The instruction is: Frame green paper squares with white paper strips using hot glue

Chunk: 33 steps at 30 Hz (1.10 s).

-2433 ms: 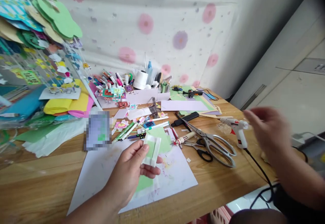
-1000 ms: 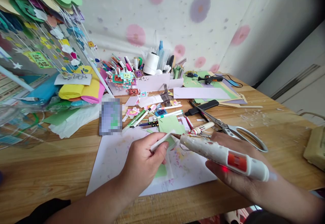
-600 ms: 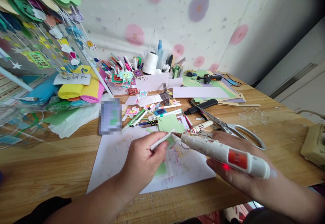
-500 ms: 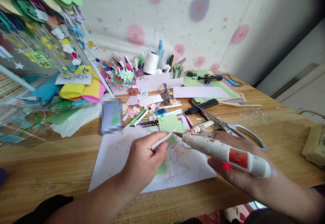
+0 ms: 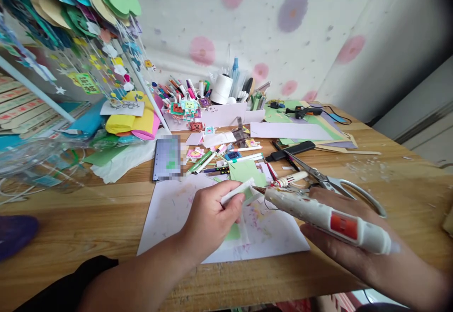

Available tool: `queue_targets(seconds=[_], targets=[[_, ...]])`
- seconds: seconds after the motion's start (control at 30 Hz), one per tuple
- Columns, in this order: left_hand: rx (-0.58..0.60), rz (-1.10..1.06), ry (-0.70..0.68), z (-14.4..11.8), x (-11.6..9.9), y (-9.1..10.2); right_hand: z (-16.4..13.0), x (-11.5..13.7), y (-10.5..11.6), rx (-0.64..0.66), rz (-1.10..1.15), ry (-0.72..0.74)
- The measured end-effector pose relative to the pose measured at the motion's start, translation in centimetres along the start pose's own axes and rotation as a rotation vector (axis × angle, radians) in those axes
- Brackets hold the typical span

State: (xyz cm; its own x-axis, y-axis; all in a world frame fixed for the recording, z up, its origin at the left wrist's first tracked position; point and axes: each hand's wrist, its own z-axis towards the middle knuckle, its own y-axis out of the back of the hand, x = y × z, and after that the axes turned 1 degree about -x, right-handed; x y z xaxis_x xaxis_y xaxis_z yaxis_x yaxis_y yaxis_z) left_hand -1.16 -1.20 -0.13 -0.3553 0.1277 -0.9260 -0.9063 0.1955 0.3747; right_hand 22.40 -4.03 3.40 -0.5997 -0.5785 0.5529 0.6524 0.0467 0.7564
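My left hand (image 5: 212, 220) pinches a small folded white and green paper piece (image 5: 238, 192) over a large white sheet (image 5: 170, 210) on the wooden table. My right hand (image 5: 348, 246) grips a white hot glue gun (image 5: 329, 217) with a red label. Its nozzle points left and sits right at the edge of the paper piece. A green paper scrap (image 5: 233, 231) lies on the sheet under my left hand.
Large scissors (image 5: 329, 182) lie just behind the glue gun. Markers (image 5: 208, 158), a black utility knife (image 5: 292, 150), a phone (image 5: 167, 157) and paper scraps crowd the middle. A white organiser (image 5: 212, 113) with pens stands at the back; hanging paper crafts (image 5: 81, 24) fill the left.
My right hand picked up the glue gun from the right side of the table and brought its nozzle to the paper piece. The view has shifted slightly left.
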Motion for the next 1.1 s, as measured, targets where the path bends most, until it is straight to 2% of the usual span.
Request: queue_targets(seconds=[0.47, 0.73, 0.97, 1.1], targets=[[-0.068, 0.002, 0.001, 0.46, -0.44, 0.09, 0.33, 0.46, 0.30, 0.075, -0.053, -0.048], [-0.027, 0.087, -0.022, 0.25, -0.11, 0.09, 0.18, 0.56, 0.26, 0.069, -0.037, -0.080], [0.003, 0.039, 0.007, 0.27, -0.33, 0.11, 0.22, 0.64, 0.24, 0.105, -0.044, -0.115], [-0.011, 0.009, 0.011, 0.54, -0.08, 0.19, -0.07, 0.43, 0.60, 0.092, -0.026, -0.074]])
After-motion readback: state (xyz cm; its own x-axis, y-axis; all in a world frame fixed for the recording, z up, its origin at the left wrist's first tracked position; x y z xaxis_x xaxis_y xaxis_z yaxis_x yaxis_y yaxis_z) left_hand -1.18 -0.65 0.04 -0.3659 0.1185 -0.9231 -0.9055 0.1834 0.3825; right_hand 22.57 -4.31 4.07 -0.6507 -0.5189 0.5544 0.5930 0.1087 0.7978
